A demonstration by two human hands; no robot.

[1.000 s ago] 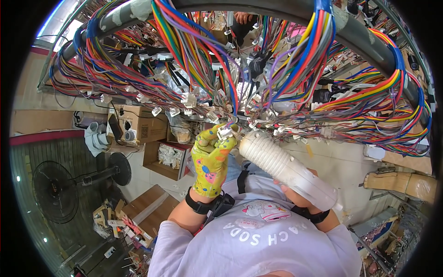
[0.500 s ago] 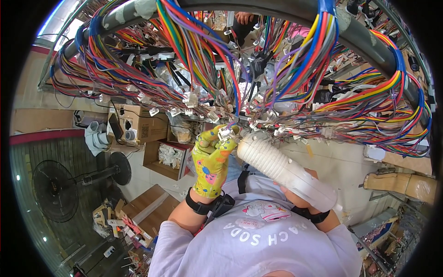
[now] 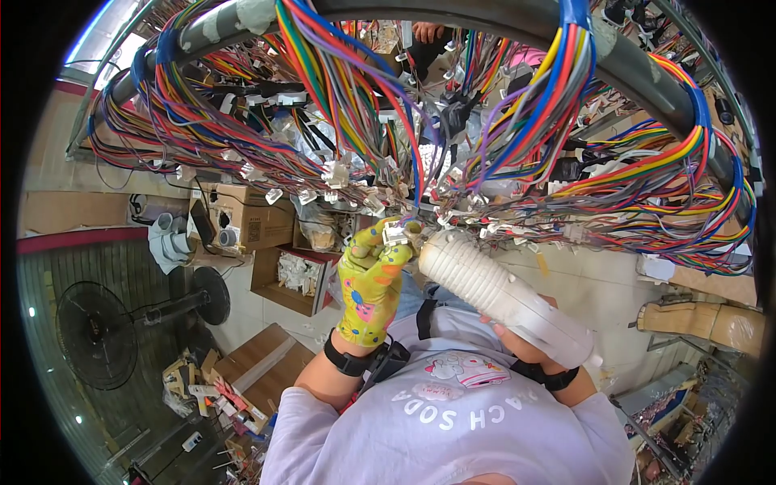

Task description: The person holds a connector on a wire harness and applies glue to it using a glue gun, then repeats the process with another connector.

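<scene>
My left hand [image 3: 374,267], in a yellow flower-printed glove, pinches a small white wire connector [image 3: 395,234] below the hanging wires. Purple and blue wires run up from that connector. My right hand [image 3: 517,343] is wrapped round a long white ribbed plastic cylinder [image 3: 485,283], which covers most of the hand; its fingertips show at the lower edge. The cylinder slants, its ribbed end close beside the connector. Whether that end touches the connector, I cannot tell.
Bundles of coloured wires [image 3: 541,121] hang from a curved grey bar [image 3: 453,12] ahead. Several white connectors [image 3: 335,174] dangle from them. To the left stand cardboard boxes [image 3: 250,218], an open box of white parts [image 3: 297,273] and a black fan [image 3: 97,335]. Another person's hand [image 3: 428,32] shows beyond the bar.
The connector in my left hand has turned slightly. The white cylinder in my right hand has shifted a little, and more of my right fingertips show.
</scene>
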